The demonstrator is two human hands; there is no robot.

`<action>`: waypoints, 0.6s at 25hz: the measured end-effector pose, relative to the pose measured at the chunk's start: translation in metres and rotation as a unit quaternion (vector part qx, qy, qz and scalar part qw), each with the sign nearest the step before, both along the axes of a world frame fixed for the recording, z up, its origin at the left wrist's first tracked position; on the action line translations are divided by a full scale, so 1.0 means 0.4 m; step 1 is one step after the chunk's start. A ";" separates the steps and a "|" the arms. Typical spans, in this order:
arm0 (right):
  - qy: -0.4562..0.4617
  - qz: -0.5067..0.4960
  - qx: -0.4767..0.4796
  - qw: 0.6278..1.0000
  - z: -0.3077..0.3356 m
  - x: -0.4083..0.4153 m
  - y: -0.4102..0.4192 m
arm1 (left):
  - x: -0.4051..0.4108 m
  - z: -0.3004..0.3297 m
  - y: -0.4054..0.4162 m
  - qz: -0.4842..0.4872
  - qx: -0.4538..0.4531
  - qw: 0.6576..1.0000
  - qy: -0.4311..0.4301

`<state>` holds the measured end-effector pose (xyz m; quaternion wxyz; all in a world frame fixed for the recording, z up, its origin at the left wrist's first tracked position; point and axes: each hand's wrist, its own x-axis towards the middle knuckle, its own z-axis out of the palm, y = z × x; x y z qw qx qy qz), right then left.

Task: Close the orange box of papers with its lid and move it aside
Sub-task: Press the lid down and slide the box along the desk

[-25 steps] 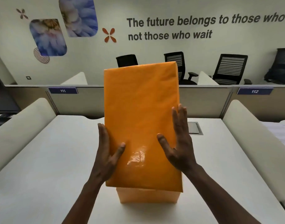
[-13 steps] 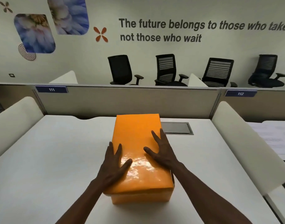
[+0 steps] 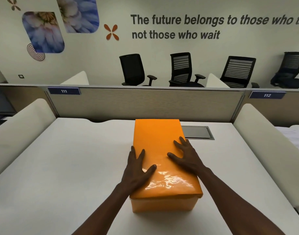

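Observation:
The orange box (image 3: 164, 204) stands in the middle of the white desk (image 3: 69, 167), its long side running away from me. Its glossy orange lid (image 3: 158, 141) lies flat on top and covers the box; no papers are visible. My left hand (image 3: 137, 172) rests palm-down on the lid's near left edge, fingers spread. My right hand (image 3: 187, 156) lies flat on the lid's right side, fingers spread too. Neither hand grips anything.
A grey cable hatch (image 3: 198, 132) sits in the desk just right of the box's far end. Cream dividers flank the desk on the left (image 3: 21, 126) and right (image 3: 264, 133). A beige partition (image 3: 145, 104) closes the back, with black office chairs (image 3: 182, 70) behind it.
A second ago both hands held the lid upright above the box. It has come down flat onto the box, and both palms now rest on top of it.

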<state>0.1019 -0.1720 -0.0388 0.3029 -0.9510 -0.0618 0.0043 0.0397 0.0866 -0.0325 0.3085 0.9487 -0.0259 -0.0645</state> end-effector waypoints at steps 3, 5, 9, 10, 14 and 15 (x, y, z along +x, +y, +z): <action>-0.008 0.009 -0.055 0.998 -0.005 0.002 -0.002 | 0.003 0.000 -0.004 -0.079 0.119 0.986 -0.087; -0.039 0.020 -0.123 0.991 0.012 -0.016 0.015 | 0.007 0.006 -0.005 -0.122 0.146 0.977 -0.099; -0.034 0.070 -0.173 0.982 0.020 -0.113 0.064 | 0.014 -0.007 0.003 -0.131 0.150 0.976 -0.091; -0.027 0.072 -0.180 0.981 0.013 -0.129 0.070 | 0.016 -0.014 0.004 -0.129 0.147 0.976 -0.092; -0.016 0.058 -0.195 0.979 0.008 -0.131 0.069 | 0.019 -0.025 -0.002 -0.120 0.144 0.977 -0.103; -0.015 0.061 -0.191 0.980 0.013 -0.129 0.070 | 0.021 -0.024 -0.002 -0.119 0.139 0.978 -0.104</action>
